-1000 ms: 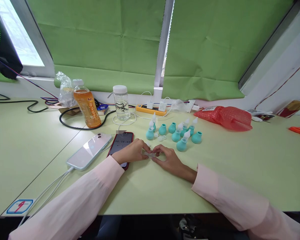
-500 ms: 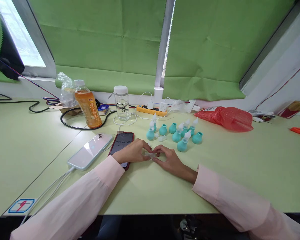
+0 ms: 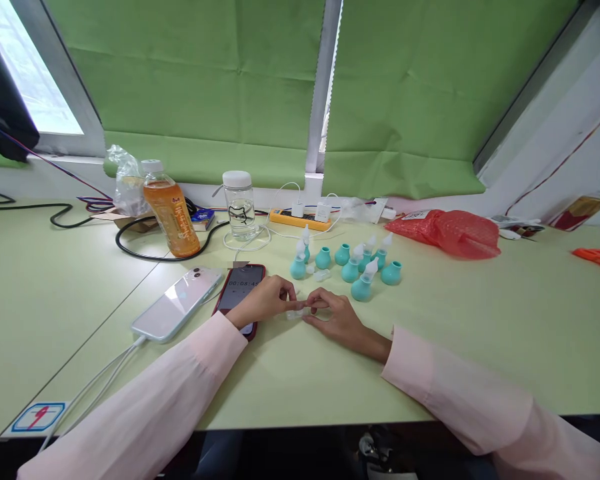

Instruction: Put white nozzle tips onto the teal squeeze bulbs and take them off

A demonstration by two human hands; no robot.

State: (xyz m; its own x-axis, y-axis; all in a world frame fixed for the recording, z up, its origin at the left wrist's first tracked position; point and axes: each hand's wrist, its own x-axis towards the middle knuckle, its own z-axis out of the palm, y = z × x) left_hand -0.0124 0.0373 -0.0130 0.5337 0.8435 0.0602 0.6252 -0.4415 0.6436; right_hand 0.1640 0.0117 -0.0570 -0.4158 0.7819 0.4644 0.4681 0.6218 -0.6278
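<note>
My left hand (image 3: 269, 300) and my right hand (image 3: 337, 321) meet low over the table, fingertips nearly touching. Between them is a small clear plastic piece (image 3: 295, 314), partly covered by the fingers. The right thumb and fingers pinch its right end; the left fingers are curled, with the thumb against its upper side. Just beyond the hands stand several teal rubber bulbs. One open bulb (image 3: 391, 273) has no tip, while a nearer bulb (image 3: 361, 289) carries a clear pointed nozzle (image 3: 371, 269). Loose clear tips (image 3: 322, 275) lie among them.
A phone showing a timer (image 3: 240, 287) lies under my left wrist, with a white phone (image 3: 177, 305) on a cable beside it. Behind stand a tea bottle (image 3: 173, 213), a water jar (image 3: 240, 207) and an orange power strip (image 3: 300, 220). A red bubble-wrap bag (image 3: 450, 233) lies right.
My left fingers have curled in and shifted slightly, with the thumb now lying across the top of the clear piece. My right hand keeps its pinch. The view has shifted a little.
</note>
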